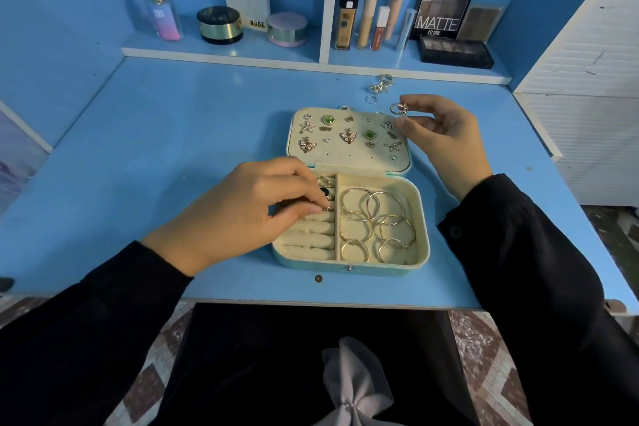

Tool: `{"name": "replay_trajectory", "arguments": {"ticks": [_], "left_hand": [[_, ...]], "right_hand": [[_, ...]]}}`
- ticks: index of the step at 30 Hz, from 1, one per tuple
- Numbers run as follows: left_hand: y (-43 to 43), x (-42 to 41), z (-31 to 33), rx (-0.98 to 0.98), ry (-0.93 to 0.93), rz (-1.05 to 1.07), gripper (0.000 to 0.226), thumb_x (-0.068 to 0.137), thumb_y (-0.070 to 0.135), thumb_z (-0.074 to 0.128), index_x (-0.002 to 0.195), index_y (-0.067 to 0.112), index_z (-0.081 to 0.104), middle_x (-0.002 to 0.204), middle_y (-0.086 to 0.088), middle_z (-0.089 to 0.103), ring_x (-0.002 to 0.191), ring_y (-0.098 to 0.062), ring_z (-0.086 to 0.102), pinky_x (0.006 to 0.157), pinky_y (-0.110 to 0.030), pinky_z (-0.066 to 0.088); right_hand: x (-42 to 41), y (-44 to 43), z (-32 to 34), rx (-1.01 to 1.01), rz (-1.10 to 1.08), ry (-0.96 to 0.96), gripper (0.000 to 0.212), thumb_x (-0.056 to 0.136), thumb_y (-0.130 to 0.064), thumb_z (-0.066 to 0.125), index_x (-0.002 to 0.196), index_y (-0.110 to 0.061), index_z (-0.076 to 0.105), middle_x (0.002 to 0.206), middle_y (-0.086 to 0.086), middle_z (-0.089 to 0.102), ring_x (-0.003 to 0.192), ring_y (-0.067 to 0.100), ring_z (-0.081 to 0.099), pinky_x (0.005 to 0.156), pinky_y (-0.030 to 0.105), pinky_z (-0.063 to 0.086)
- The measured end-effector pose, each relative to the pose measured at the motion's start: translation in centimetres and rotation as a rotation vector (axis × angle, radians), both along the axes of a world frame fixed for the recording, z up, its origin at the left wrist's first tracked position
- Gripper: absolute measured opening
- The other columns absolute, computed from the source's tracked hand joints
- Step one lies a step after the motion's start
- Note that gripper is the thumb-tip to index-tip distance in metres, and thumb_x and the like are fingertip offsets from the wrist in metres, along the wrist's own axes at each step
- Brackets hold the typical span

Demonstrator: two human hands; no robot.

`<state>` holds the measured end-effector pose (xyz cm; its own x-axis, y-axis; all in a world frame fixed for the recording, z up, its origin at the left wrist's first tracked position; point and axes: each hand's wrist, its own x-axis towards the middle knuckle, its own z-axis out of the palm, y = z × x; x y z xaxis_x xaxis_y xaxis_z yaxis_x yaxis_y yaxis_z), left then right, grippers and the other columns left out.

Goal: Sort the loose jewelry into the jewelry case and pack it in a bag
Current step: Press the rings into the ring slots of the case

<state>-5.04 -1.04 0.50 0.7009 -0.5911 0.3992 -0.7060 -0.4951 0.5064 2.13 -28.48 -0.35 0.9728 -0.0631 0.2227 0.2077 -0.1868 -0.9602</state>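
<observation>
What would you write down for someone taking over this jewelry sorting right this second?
Left hand: pinches a ring at the ring rolls of the open jewelry case.
Right hand: pinches a silver ring above the lid's far right corner.
Done: earrings pinned in the lid, hoops in the right compartment, a few rings in the rolls.
Left: seat both held rings, sort the loose pile behind the case, close it, bag it. No bag clearly in view.

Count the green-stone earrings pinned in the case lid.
2. One green-stone earring sits in the lid's top row, left of centre; the other sits lower and further right. The right hand covers the lid's far right corner, so another may be hidden.
</observation>
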Motion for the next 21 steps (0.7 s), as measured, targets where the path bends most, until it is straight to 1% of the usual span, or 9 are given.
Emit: {"name": "replay_trajectory", "arguments": {"ticks": [2,5,8,10,13,15,17,19,21], "left_hand": [[-0.1,0.0,-0.1,0.016,-0.002,-0.002,0.013,0.091,0.021,0.066,0.099,0.02,0.076,0.097,0.012,0.063,0.082,-0.007,0.063,0.072,-0.028,0.051],[0.0,0.1,-0.2,0.074,-0.063,-0.022,0.018,0.095,0.026,0.059,0.101,0.019,0.075,0.097,0.01,0.062,0.079,-0.007,0.062,0.071,-0.026,0.051],[-0.1,0.1,0.0,0.142,-0.12,-0.041,0.023,0.096,0.027,0.054,0.101,0.018,0.075,0.096,0.008,0.062,0.078,-0.004,0.058,0.072,-0.018,0.048],[-0.2,0.2,0.1,0.159,-0.132,-0.047,0.021,0.095,0.026,0.057,0.099,0.018,0.076,0.096,0.009,0.062,0.078,-0.004,0.058,0.071,-0.021,0.049],[-0.2,0.9,0.7,0.076,-0.039,-0.046,0.011,0.091,0.023,0.068,0.096,0.02,0.077,0.093,0.013,0.064,0.08,-0.003,0.061,0.074,-0.025,0.051],[-0.3,2.0,1.4,-0.062,0.034,-0.005,0.008,0.087,0.021,0.073,0.093,0.017,0.077,0.092,0.009,0.068,0.084,-0.008,0.065,0.081,-0.025,0.051],[-0.6,3.7,1.5,-0.187,0.055,0.071,0.009,0.087,0.018,0.072,0.096,0.016,0.075,0.094,0.006,0.07,0.088,-0.011,0.066,0.087,-0.025,0.052],[-0.7,6.1,1.0,-0.221,0.07,0.141,0.012,0.091,0.019,0.068,0.103,0.02,0.072,0.1,0.006,0.069,0.097,-0.008,0.065,0.094,-0.026,0.05],[-0.7,8.6,0.1,-0.191,0.083,0.186,0.017,0.094,0.018,0.065,0.11,0.02,0.07,0.107,0.006,0.067,0.105,-0.004,0.061,0.1,-0.027,0.047]], "right_hand": [[-0.1,0.0,0.1,-0.013,-0.005,0.008,0.028,0.087,-0.005,0.069,0.115,-0.008,0.065,0.088,-0.01,0.074,0.081,0.007,0.071,0.076,0.018,0.053],[-0.2,0.1,0.2,-0.011,-0.008,0.009,0.029,0.088,-0.006,0.068,0.116,-0.009,0.065,0.086,-0.015,0.073,0.08,0.004,0.071,0.075,0.016,0.052],[-0.3,0.2,0.2,-0.015,-0.003,0.004,0.028,0.088,-0.005,0.068,0.116,-0.008,0.064,0.089,-0.013,0.071,0.076,0.002,0.069,0.076,0.016,0.053],[-0.4,0.2,0.2,-0.027,0.003,-0.002,0.027,0.088,-0.006,0.068,0.115,-0.007,0.064,0.092,-0.008,0.07,0.074,0.001,0.069,0.076,0.017,0.053],[-0.4,0.3,0.3,-0.051,0.007,-0.01,0.026,0.087,-0.009,0.07,0.113,-0.007,0.065,0.092,-0.001,0.07,0.074,0.003,0.069,0.074,0.017,0.054],[-0.4,0.3,0.2,-0.045,0.013,-0.008,0.022,0.086,-0.01,0.071,0.108,-0.009,0.066,0.087,-0.002,0.071,0.074,0.006,0.07,0.072,0.018,0.053],[-0.4,0.4,0.1,-0.037,0.022,-0.004,0.02,0.085,-0.011,0.073,0.104,-0.012,0.067,0.083,-0.004,0.072,0.074,0.008,0.069,0.073,0.022,0.055],[-0.4,0.5,0.1,-0.029,0.038,-0.006,0.02,0.083,-0.013,0.075,0.102,-0.012,0.069,0.083,-0.002,0.072,0.076,0.011,0.067,0.077,0.028,0.058],[-0.4,0.7,0.2,-0.008,0.066,-0.017,0.022,0.08,-0.013,0.075,0.101,-0.011,0.069,0.085,0.002,0.07,0.079,0.011,0.065,0.079,0.027,0.057]]}}
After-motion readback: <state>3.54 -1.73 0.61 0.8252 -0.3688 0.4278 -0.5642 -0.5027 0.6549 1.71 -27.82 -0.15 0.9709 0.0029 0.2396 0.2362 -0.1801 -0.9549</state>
